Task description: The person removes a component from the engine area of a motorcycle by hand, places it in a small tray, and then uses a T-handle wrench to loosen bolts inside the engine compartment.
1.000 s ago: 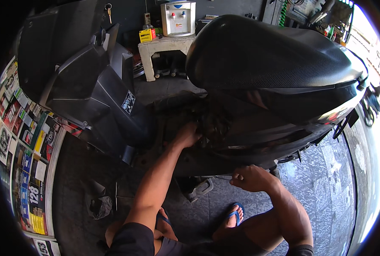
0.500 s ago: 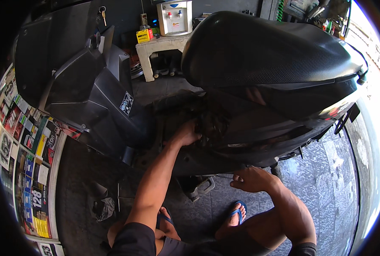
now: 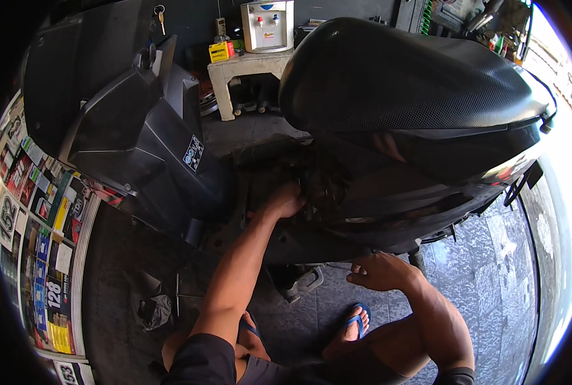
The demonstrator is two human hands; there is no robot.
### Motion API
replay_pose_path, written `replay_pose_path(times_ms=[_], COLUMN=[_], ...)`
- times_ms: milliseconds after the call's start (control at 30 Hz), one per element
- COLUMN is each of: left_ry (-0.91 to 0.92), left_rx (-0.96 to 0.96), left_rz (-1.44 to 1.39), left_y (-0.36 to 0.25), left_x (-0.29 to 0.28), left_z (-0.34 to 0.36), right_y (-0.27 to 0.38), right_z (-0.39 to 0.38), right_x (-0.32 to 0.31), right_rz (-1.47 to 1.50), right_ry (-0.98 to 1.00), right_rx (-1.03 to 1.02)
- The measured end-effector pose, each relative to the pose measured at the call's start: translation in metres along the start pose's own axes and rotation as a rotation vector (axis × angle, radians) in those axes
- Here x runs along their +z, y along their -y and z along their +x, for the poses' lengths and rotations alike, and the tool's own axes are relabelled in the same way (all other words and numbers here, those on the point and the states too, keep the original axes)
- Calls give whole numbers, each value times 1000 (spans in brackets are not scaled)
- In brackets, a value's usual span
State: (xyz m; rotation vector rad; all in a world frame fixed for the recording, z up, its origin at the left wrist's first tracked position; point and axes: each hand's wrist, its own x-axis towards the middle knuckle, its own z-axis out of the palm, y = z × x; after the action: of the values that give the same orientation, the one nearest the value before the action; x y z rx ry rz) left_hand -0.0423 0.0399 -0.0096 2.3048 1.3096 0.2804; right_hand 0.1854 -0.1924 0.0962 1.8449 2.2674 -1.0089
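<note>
A black scooter stands side-on, with its seat point(image 3: 395, 83) at right and front panel point(image 3: 151, 154) at left. My left hand point(image 3: 286, 199) reaches into its dark middle recess point(image 3: 321, 186) above the footboard point(image 3: 260, 247), fingers curled round something too dark to make out. My right hand point(image 3: 379, 273) is lower and to the right, beside the bottom edge of the side panel point(image 3: 395, 221). Its thumb is apart from the loosely bent fingers, and I see nothing held in it.
A white stool point(image 3: 221, 80) bears a water dispenser point(image 3: 266, 29) and a yellow box point(image 3: 219, 52). A stickered display cabinet point(image 3: 48, 256) stands at left. A metal tool point(image 3: 177, 295) and black plastic bag point(image 3: 151, 308) lie on the tiled floor point(image 3: 465, 276) near my sandalled feet.
Very little differs: both hands stay in about the same places, with slight shifts of the hands and of the camera's view.
</note>
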Motion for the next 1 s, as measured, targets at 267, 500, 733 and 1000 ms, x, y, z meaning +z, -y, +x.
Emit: replay_pose_path(times_ms=[267,500,733,1000], left_ry=[151,-203,-155,-1], left_rx=[-41,187,187,32], left_rz=[18,-388,-333,-17], left_y=[-15,-4,-12,-20], left_x=[-12,-5,-4,-1], left_z=[3,-9,-14,2], right_y=[-4,-5,4,-8], right_z=[2,5,1,5], right_x=[-1,1,0,-2], right_rz=[-20,-5,-13,-61], right_ry=[29,39,17,15], right_rx=[15,10,3,-24])
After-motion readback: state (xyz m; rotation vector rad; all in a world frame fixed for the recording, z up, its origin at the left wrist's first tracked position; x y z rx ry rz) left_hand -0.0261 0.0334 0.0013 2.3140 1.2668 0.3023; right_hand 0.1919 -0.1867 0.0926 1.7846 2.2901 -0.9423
